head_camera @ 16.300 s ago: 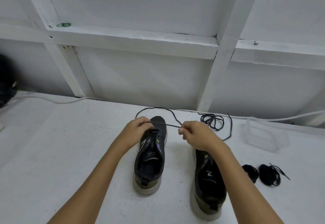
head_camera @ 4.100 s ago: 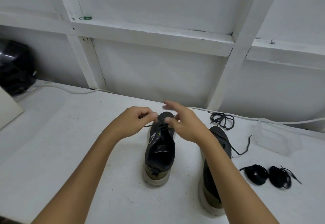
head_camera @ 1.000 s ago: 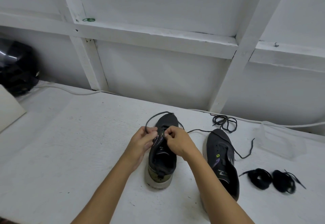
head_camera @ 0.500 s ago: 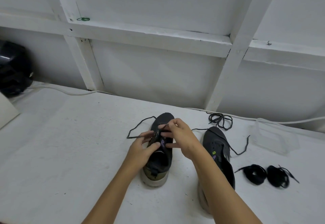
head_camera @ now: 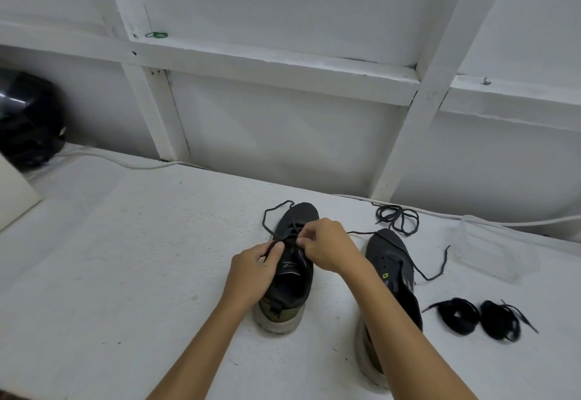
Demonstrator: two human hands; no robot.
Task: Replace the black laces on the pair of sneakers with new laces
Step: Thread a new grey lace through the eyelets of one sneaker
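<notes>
Two dark sneakers stand on the white surface, toes pointing away. Over the left sneaker (head_camera: 290,289) my left hand (head_camera: 253,269) pinches a dark lace (head_camera: 267,220) at the eyelets. My right hand (head_camera: 327,247) pinches the same lace on the shoe's right side; its other end trails right past the right sneaker (head_camera: 391,261), which my right forearm partly covers. A loose tangled lace (head_camera: 397,219) lies behind the right sneaker. Two coiled black lace bundles (head_camera: 457,314) (head_camera: 500,321) lie at the right.
A clear plastic box (head_camera: 490,248) sits at the right by the wall. A white cable (head_camera: 125,164) runs along the wall's foot. A black rounded object (head_camera: 28,119) and a pale board (head_camera: 12,195) are at the far left.
Over the last second both hands stayed at the left sneaker's eyelets. The lace's left loop shifted and now arcs beside the toe. The view moved slightly.
</notes>
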